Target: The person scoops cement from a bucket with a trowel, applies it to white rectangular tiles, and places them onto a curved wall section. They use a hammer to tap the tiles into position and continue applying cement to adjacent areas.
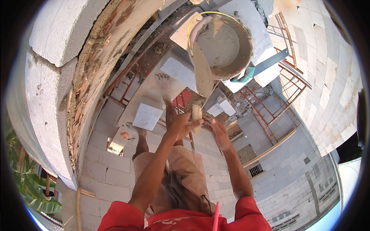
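The person's left hand (pixel 182 125) grasps a pale piece (pixel 197 112) on the near side of the bucket (pixel 244 52), the right hand (pixel 220 134) close beside, its hold unclear, so a steady, level grip would probably serve best.

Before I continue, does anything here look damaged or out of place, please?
The saw looks oddly placed beside the bucket: its blade tip appears to jut past the white blocks under it.
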Tool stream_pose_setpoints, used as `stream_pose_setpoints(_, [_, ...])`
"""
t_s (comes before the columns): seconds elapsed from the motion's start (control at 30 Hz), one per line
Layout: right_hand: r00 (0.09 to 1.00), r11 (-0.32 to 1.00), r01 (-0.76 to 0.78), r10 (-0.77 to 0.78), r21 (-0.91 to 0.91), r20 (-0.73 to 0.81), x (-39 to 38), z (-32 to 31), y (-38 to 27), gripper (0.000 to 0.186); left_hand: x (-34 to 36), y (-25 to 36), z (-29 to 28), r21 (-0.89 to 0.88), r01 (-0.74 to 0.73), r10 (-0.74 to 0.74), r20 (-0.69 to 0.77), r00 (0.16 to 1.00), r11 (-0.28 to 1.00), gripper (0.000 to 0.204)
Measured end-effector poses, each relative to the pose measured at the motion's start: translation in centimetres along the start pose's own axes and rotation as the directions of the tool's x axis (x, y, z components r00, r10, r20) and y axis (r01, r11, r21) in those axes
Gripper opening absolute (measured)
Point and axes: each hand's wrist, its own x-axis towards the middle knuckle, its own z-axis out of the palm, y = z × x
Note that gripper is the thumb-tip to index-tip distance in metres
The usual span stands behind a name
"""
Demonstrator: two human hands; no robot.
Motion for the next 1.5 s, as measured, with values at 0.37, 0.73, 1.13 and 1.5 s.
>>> stream_pose_setpoints(0.37, [0.942,0.991,0.111,-0.128,-0.074,-0.310,0.3,3.9,2.5,0.035,-0.3,-1.1,1.3,0.570,-0.195,0.215,0.033,0.976,0.798,0.057])
stream_pose_setpoints(0.73, [0.694,0.942,0.197,-0.329,-0.271,-0.640,0.6,9.4,0.1,0.043,-0.7,1.6,1.8,0.208,-0.225,0.232,-0.011,0.973,0.952,0.041])
stream_pose_setpoints(1.13, [0.720,0.921,0.254,-0.383,-0.295,-0.578,-1.6,8.3,1.5,0.027,-2.0,-0.2,1.3,0.149,-0.295,0.319,-0.175,0.931,0.944,0.050])
stream_pose_setpoints(1.5, [0.862,0.743,-0.137,-0.236,-0.655,-0.448,-3.6,-5.6,6.6,0.037,-1.9,-0.4,0.6,-0.086,-0.299,0.264,-0.281,0.923,0.950,0.070])
